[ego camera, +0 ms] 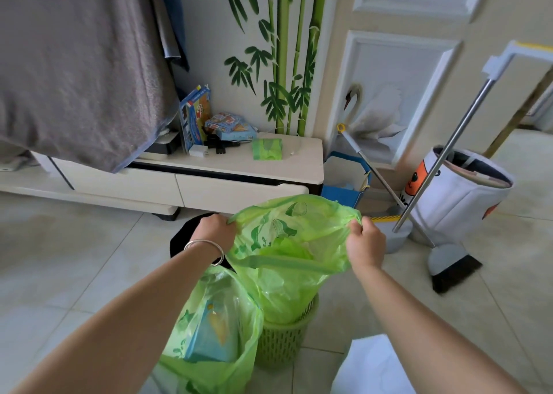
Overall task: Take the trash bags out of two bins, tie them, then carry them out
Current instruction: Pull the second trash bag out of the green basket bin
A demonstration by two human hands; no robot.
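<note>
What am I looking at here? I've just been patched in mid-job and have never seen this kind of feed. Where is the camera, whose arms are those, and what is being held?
There is no machine: a person works with bare hands, and the single picture comes from a wide-angle camera on their head, looking forward and down.

The left hand, with a bracelet at its wrist, and the right hand each pinch one side of the rim of a green trash bag. The bag is partly lifted; its bottom sits inside a green lattice bin on the tiled floor.

A second green bag, open-topped with a blue packet inside, stands to the left, in front of a black bin.

Behind are a low white cabinet carrying boxes, and on the right a broom and a white bucket.
</note>
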